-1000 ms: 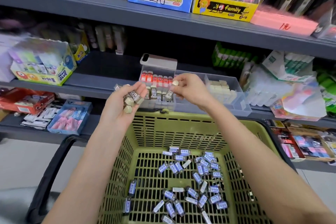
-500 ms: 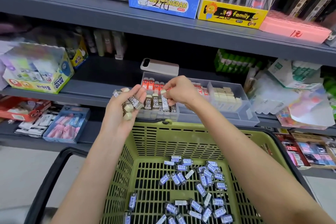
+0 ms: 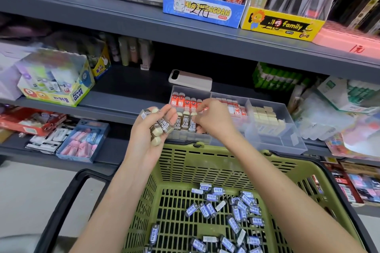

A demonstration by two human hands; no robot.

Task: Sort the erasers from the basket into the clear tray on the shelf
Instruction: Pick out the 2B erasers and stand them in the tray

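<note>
The left hand (image 3: 144, 139) grips a bunch of 2B erasers (image 3: 165, 126). Just right of it, the right hand (image 3: 213, 122) curls over the clear tray (image 3: 287, 144); I cannot tell whether it holds anything. Below both hands, blue-labelled erasers (image 3: 236, 211) lie in the green basket (image 3: 205, 162).

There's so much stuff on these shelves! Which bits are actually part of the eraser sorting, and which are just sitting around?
Part of the job:
left hand gripping brown 2B erasers; right hand at the clear tray; green basket with blue-sleeved erasers.

Just lying about:
phone behind the tray; Power Glue box; blue Miaomengdan box; yellow family box.
</note>
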